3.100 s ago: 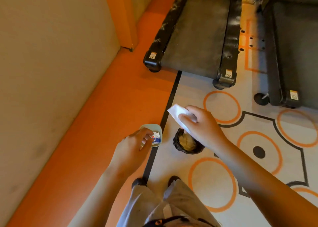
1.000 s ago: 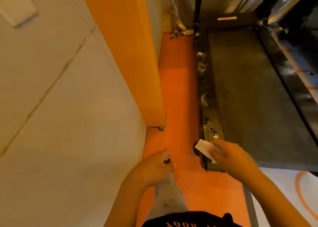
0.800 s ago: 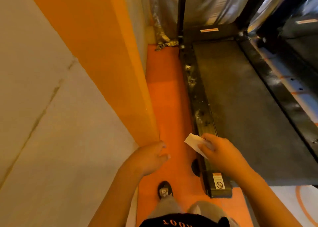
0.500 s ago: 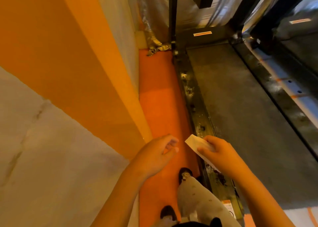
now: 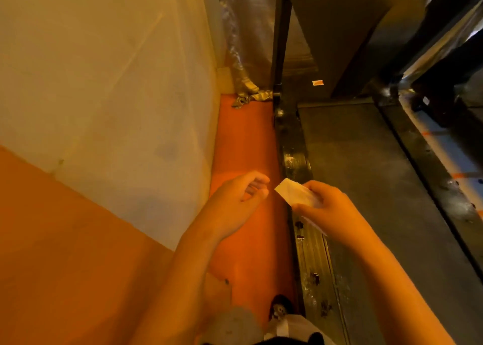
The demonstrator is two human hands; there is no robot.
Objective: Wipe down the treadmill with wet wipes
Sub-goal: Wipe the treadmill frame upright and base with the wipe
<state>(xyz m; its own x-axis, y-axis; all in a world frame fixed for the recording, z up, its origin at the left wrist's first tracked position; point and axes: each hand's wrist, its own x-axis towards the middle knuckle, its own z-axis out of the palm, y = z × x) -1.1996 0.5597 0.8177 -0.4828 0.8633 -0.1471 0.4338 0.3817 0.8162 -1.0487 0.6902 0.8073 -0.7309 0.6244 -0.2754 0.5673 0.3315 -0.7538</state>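
A folded white wet wipe (image 5: 295, 194) is pinched in my right hand (image 5: 330, 211), held in the air above the treadmill's left side rail (image 5: 309, 242). The treadmill's dark grey belt (image 5: 366, 177) runs away from me on the right, with black uprights (image 5: 281, 39) at its far end. My left hand (image 5: 235, 203) hovers over the orange floor just left of the wipe, fingers loosely curled and holding nothing. A small gap separates it from the wipe.
A cream and orange wall (image 5: 104, 109) closes the left side, leaving a narrow orange floor strip (image 5: 245, 141) beside the treadmill. Crumpled silver wrapping (image 5: 251, 97) lies at the strip's far end. A second machine (image 5: 449, 101) stands at the right. My shoe (image 5: 281, 309) is on the strip.
I have walked from the floor behind the treadmill up along its left side. My left hand let go of the wipe pack and has come up near the wipe.
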